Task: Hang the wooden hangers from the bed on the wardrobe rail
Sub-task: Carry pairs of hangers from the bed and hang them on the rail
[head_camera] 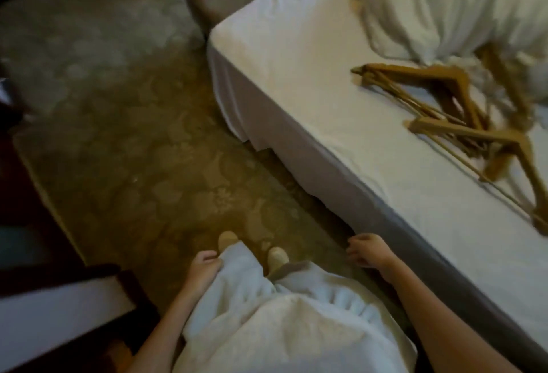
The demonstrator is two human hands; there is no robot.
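Both hands hung empty, fingers loosely curled: left hand (204, 265) against the pale robe, right hand (366, 251) near the bed edge. The tan wooden hangers (450, 117) lay far-right of the hands on the white-sheeted bed (296, 76), long axes approx. diagonal; right hand nearer. Count: tangled, blurred, at least three; can't tell exactly. Wardrobe rail not in view.
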